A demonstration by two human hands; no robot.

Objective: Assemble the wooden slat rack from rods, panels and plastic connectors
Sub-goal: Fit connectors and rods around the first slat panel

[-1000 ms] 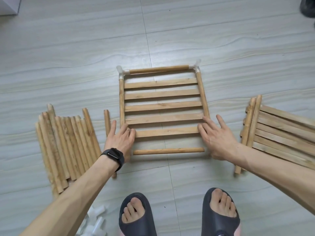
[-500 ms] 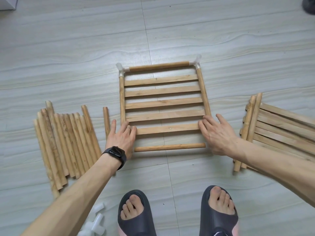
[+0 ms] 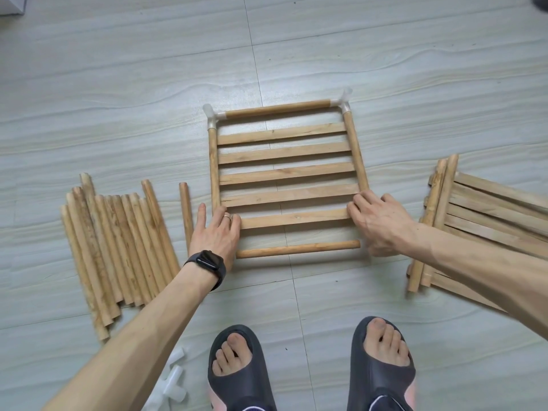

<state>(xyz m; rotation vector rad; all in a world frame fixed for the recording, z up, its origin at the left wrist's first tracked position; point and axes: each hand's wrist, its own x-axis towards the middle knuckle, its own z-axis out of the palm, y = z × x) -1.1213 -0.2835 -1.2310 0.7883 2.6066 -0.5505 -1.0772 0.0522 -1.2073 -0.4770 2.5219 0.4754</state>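
Head view, taken from the left: a rod pile [image 3: 118,247] lies on the floor [image 3: 89,69], well apart from the work. The rods look light, stiff and round, so I judge they will roll if nudged and are best taken at mid-length. Spare connectors [image 3: 175,384] of white plastic lie loose at the bottom edge, beside the left forearm. No box or tray holds any of the parts. A spare rod [image 3: 186,215] lies just beside the left hand [image 3: 216,232]. That hand is flat with straight fingers, resting on the near end of the frame's left side rod and on the end of the nearest slat.

The frame [image 3: 284,173] lies flat in the middle. It has five slats between two side rods, and a far rod joined by the left connector [image 3: 211,114] and the right connector [image 3: 344,103]. Its near side is not yet joined; a loose rod [image 3: 296,249] lies across there, its ends near the two hands. I judge the frame light but floppy at that open end, and the slats thin enough to crack if twisted. It should be held by both side rods near their free ends, not by a slat.

The right hand [image 3: 382,223] has its fingers bent over the near end of the right side rod and hides it. Whether it grips or only presses I cannot tell. A panel stack [image 3: 489,221] lies at far right, partly under the right forearm.
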